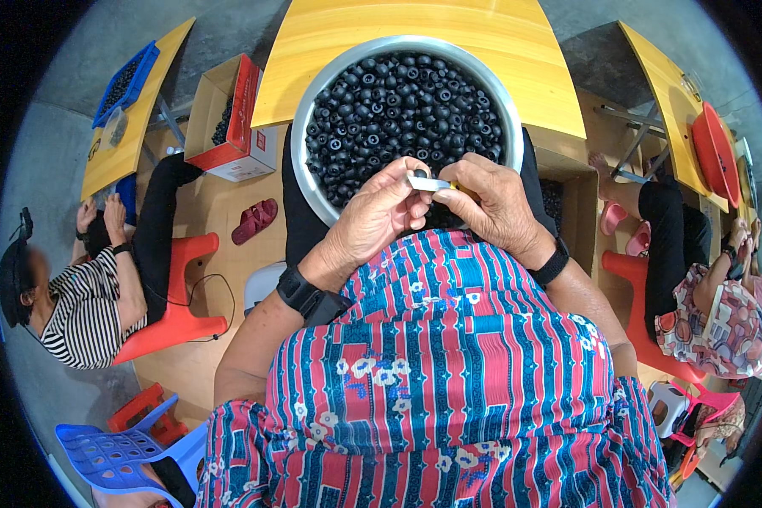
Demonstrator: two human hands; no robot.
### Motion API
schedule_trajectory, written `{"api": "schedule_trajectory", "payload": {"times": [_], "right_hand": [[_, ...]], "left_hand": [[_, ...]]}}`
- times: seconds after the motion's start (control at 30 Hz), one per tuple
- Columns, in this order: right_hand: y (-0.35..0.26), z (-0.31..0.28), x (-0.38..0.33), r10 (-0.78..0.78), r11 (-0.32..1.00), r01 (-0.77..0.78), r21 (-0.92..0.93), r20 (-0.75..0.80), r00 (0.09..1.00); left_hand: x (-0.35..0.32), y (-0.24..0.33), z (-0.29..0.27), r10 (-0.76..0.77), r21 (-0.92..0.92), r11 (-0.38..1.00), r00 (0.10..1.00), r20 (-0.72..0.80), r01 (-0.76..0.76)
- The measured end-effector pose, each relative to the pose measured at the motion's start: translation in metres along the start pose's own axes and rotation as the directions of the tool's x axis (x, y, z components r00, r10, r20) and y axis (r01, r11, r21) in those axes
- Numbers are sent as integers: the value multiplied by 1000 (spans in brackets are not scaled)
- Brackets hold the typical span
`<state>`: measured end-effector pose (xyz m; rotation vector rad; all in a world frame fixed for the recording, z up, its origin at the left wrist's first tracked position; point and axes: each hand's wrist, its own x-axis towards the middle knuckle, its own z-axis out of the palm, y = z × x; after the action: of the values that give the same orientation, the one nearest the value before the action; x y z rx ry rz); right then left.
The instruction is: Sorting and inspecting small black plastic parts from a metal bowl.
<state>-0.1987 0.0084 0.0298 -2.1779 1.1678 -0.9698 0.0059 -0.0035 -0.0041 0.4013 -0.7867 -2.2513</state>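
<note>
A wide metal basin (301,110) in front of me is full of small, round, black pieces (398,106), several of them showing a hole or ring on one face. Over its near edge, my left hand (379,203) pinches one such black piece (420,173) between thumb and fingers. My right hand (493,201) grips a small knife (430,184) with a short silver blade and a yellow handle mostly hidden in the palm. The blade lies against the held piece; whether it cuts in is too small to tell.
The basin overlaps a yellow wooden table (525,51). Left stand a red-and-white carton (244,127) holding black pieces and red slippers (255,221). A person (93,296) sits at left, another (720,313) at right. A cardboard box (577,203) stands right of my knee.
</note>
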Motion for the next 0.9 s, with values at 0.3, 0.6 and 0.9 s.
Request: {"api": "schedule_trajectory", "payload": {"times": [0.3,0.6,0.9], "right_hand": [[2,1,1,-28,1000,28,8,10,1000],[2,4,1,-16,1000,16,-10,3,1000],[6,6,6,152,980,-136,143,-107,983]], "left_hand": [[0,1,0,33,104,994,999,-31,-30],[0,-1,0,29,14,1000,999,-44,-28],[-4,1,5,31,5,1000,999,-38,-31]]}}
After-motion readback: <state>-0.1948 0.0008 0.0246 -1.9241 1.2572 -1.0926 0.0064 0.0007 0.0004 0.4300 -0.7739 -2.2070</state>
